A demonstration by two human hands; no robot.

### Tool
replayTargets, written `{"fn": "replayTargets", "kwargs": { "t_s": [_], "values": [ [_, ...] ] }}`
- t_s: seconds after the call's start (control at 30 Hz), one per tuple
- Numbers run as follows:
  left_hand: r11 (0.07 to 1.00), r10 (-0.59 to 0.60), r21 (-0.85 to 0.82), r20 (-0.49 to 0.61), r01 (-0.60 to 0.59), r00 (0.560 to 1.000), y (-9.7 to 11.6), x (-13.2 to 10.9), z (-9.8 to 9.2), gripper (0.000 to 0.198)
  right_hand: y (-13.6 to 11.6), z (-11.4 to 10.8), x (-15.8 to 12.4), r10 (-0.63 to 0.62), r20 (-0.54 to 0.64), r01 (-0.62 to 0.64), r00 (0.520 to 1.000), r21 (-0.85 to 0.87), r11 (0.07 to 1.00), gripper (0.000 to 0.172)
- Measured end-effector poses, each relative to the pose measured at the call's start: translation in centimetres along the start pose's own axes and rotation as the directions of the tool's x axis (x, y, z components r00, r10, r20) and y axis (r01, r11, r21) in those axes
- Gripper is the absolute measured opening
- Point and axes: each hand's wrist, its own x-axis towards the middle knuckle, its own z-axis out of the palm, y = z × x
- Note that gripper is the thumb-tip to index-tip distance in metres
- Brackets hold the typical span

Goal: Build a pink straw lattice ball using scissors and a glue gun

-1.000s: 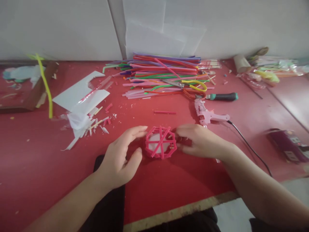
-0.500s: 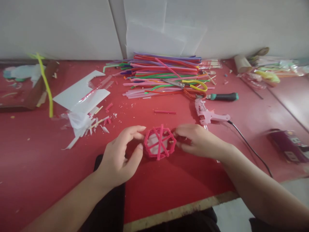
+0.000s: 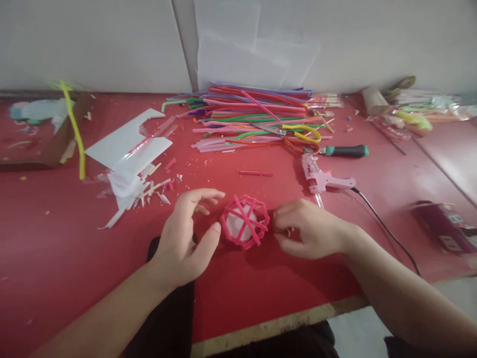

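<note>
now the pink frame (image 3: pixel 246 219) has turned on the surface (image 3: pixel 231 293), bringing different edges toward the open left hand (image 3: pixel 184 241) and curled right hand (image 3: pixel 309 228) flanking it; whether the latter grips anything, i cannot tell.

Pink polyg. frame (image 3: pixel 246 221) | x'd bars atop | wht inside | on tbl (image 3: pixel 261 288)

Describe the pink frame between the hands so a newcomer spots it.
On the red table, look between the left hand and right hand. The pink frame sits there, nearer the camera than a straight pink piece. Unlike that piece, it's a many-sided ring with bars crossing over a white centre.
</note>
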Motion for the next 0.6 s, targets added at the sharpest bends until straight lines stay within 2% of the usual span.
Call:
{"fn": "replayTargets", "kwargs": {
  "t_s": [0.07, 0.13, 0.23, 0.3, 0.4, 0.6],
  "values": [
    [0.999, 0.024, -0.046, 0.061, -0.021, 0.998, 0.0, 0.1, 0.0, 0.052, -0.3, 0.1, -0.1, -0.089, -0.001, 0.089, 0.996, 0.043, 0.995, 0.036],
    [0.998, 0.033, -0.053, 0.103, -0.028, 0.994, 0.0, 0.1, 0.0, 0.054, -0.6, 0.3, -0.1, -0.17, -0.075, 0.172, 0.983, 0.012, 0.985, 0.045],
    [1.0, -0.011, -0.002, 0.113, 0.011, 0.994, 0.1, 0.0, -0.1, 0.05, -1.0, 0.7, 0.1, -0.279, -0.217, 0.25, 0.935, -0.153, 0.956, 0.046],
    [0.999, -0.042, 0.017, 0.094, 0.041, 0.995, 0.2, 0.0, -0.2, 0.046, -1.2, 1.0, 0.3, -0.329, -0.271, 0.259, 0.904, -0.264, 0.929, 0.042],
    [0.996, -0.075, 0.054, 0.058, 0.072, 0.996, 0.4, 0.0, -0.5, 0.037, -1.1, 1.3, 0.5, -0.343, -0.277, 0.247, 0.897, -0.33, 0.911, 0.036],
    [0.975, -0.173, 0.142, -0.021, 0.174, 0.985, 0.6, 0.0, -0.8, 0.018, -0.6, 0.4, 0.1, -0.258, -0.279, 0.174, 0.925, -0.292, 0.94, 0.017]
  ]
}}
